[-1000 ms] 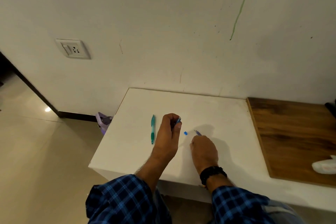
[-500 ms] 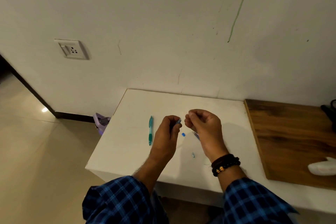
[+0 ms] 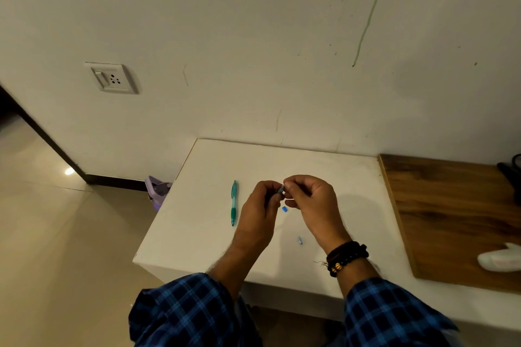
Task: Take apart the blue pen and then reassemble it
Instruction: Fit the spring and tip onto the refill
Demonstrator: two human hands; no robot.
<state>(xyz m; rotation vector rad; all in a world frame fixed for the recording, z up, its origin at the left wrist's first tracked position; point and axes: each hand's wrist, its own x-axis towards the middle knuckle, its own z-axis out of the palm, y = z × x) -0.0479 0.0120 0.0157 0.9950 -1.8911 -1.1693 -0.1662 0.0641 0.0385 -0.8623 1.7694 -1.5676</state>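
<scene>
Above the white table (image 3: pixel 203 239), my left hand (image 3: pixel 259 211) is closed around the blue pen barrel (image 3: pixel 279 190); only its tip shows past the fingers. My right hand (image 3: pixel 313 203) meets that tip with pinched fingers, holding a thin pen part that is mostly hidden. A small blue cap piece (image 3: pixel 284 209) lies on the table just below the hands. Nearer to me on the table is a small bluish-grey tip piece (image 3: pixel 300 240).
A whole green pen (image 3: pixel 233 203) lies on the table left of my hands. A wooden surface (image 3: pixel 456 205) adjoins the table on the right, with a white object (image 3: pixel 500 260) on it. A purple item (image 3: pixel 156 190) stands on the floor by the table's left corner.
My right hand rose from the table, where it picked up a thin pen part, and came up to the barrel tip held in my left hand. A small tip piece now lies uncovered on the table.
</scene>
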